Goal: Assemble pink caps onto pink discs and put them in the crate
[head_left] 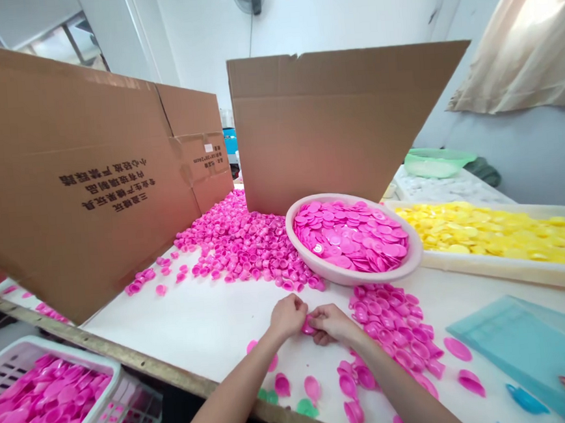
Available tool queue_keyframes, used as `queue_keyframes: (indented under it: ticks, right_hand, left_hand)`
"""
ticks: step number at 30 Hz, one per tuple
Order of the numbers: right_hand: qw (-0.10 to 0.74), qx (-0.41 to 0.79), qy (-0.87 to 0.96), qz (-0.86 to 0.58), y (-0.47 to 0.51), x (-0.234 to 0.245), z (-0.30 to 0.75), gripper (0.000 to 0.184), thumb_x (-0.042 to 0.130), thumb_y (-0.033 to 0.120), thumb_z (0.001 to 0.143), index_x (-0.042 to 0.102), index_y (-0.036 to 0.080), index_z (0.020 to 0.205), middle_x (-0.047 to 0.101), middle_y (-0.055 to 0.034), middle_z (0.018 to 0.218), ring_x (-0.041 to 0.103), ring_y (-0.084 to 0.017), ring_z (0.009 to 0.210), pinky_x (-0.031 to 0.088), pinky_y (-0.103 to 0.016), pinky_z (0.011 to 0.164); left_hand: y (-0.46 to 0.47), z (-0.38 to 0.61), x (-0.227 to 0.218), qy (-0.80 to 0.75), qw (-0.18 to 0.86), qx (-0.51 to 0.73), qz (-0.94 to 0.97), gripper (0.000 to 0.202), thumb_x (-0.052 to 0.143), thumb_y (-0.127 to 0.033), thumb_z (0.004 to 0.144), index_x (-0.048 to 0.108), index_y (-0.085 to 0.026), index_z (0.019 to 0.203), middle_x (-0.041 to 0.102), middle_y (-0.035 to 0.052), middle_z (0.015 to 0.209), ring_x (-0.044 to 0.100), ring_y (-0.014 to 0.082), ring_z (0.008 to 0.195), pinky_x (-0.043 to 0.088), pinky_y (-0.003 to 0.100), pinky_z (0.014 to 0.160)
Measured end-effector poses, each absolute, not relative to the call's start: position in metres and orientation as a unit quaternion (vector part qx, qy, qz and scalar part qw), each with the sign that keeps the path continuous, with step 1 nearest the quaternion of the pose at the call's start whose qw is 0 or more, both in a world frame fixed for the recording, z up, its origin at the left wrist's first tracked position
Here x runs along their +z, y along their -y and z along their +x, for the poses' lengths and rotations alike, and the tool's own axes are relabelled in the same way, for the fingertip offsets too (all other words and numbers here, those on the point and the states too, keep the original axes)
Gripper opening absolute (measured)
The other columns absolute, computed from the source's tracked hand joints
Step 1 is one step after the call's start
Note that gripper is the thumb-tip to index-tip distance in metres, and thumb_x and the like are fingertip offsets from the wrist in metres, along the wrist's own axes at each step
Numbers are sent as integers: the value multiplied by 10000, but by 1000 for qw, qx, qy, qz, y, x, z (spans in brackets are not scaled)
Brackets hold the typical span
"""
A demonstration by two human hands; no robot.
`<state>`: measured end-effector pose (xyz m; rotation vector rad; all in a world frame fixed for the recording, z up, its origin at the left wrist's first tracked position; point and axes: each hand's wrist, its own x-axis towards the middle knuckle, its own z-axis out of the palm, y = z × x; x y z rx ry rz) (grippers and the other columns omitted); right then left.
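Over the white table, my left hand (289, 315) and my right hand (331, 323) meet, both closed on one small pink plastic piece (309, 325). Fingers cover much of that piece. Right of my right hand lies a heap of pink cup-shaped plastic pieces (394, 323), reaching down past my forearm. Just beyond my hands stands a pale round basin (311, 269) filled with flat pink discs (353, 235). A few loose pink pieces (282, 385) lie near the table edge below my left wrist.
A large pile of pink cups (245, 240) spreads between two cardboard sheets (110, 140) (335, 129). At right are a tray (462, 261) of yellow pieces and a blue translucent sheet (527, 342). A white basket (104, 375) of pink pieces sits below the table edge at left.
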<state>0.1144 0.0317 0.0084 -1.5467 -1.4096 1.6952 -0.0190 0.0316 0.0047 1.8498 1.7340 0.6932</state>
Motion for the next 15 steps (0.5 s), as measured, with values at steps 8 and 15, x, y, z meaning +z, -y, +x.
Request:
queue_keyframes:
  ticks: [8,15]
  right_hand:
    - [179,628,514,-557,-40,5,121,81,502,128,728,486,132,648,553,-2,443,546,-104,378,399,-146,328]
    - [52,648,535,-540,-65,15,126,96,612,136,653,527,113,616,590,-23,461,565,-106,396,436,-137,353]
  left_hand:
    - [-36,10,4,-677,98,202,701,278,278,-291,838,476,-212,1017,463,78,1045,404,211,949,306,335,769]
    - [-41,8,-2,-687,121,206,686,303,341,-240,800,424,-268,1091,426,57,1057,369,210,948,275,339,770]
